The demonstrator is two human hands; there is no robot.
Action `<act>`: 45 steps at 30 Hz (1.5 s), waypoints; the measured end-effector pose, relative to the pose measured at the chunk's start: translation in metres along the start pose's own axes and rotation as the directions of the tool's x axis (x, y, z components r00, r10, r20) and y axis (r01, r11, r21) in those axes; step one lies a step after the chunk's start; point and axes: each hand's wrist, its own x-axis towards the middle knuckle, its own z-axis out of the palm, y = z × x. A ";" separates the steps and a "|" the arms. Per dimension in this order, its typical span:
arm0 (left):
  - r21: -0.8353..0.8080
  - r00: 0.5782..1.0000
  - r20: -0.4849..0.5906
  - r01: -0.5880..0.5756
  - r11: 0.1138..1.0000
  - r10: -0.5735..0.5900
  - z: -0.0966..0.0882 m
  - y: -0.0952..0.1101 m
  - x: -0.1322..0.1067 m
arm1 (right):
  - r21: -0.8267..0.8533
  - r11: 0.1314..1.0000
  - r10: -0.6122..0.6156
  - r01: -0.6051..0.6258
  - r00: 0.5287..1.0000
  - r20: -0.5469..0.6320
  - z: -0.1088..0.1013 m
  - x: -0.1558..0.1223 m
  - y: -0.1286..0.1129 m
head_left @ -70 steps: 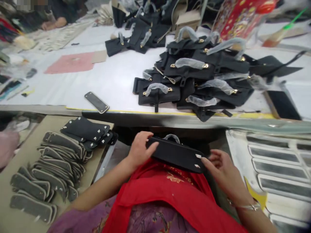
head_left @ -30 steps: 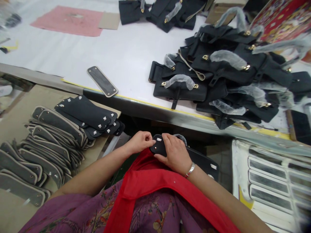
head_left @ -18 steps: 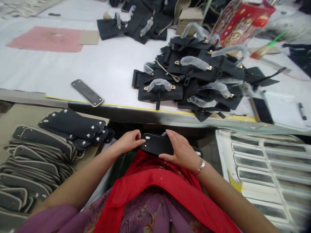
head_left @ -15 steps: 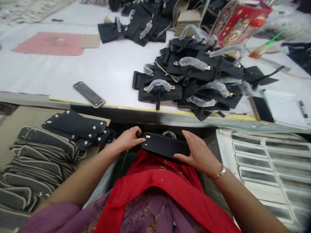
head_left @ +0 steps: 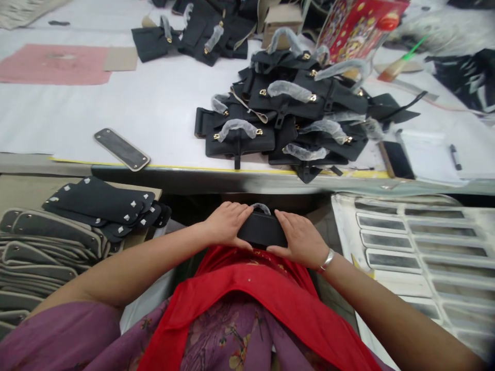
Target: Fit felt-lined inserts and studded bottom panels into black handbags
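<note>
A small black handbag (head_left: 262, 232) rests on my lap above a red cloth (head_left: 251, 288), its wrapped handle just showing behind it. My left hand (head_left: 228, 224) grips the bag's left end, fingers curled over the top. My right hand (head_left: 299, 238) clasps its right end, a silver bangle on the wrist. Both hands press toward each other with the bag between them.
A white table (head_left: 154, 108) lies ahead with a heap of black bags (head_left: 294, 118) with wrapped handles, a lone grey base panel (head_left: 121, 149) near the edge and a phone (head_left: 396, 159). Stacked black and grey base panels (head_left: 77, 221) sit at my left; a white slatted rack (head_left: 417, 242) at my right.
My hands have slid inward along the bag: the left now covers its left end and the right sits close beside it. The view has shifted a little to the right.
</note>
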 end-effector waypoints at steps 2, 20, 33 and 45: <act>0.020 1.000 0.008 0.007 1.000 -0.008 0.000 -0.001 -0.001 | 0.001 1.000 0.009 -0.009 1.000 0.012 0.001 -0.002 0.000; 0.107 0.997 0.063 0.031 0.994 -0.038 0.000 0.010 0.002 | 0.045 0.998 0.032 -0.036 0.996 0.082 -0.006 -0.007 -0.004; -0.351 0.979 0.062 0.204 0.914 -0.194 -0.006 -0.014 0.001 | 0.513 0.796 0.314 -0.320 0.944 0.102 -0.004 0.000 0.015; -0.839 0.902 0.287 0.399 0.370 -0.323 -0.010 -0.052 -0.046 | 0.713 0.522 0.384 -0.468 0.876 0.293 -0.001 -0.044 0.033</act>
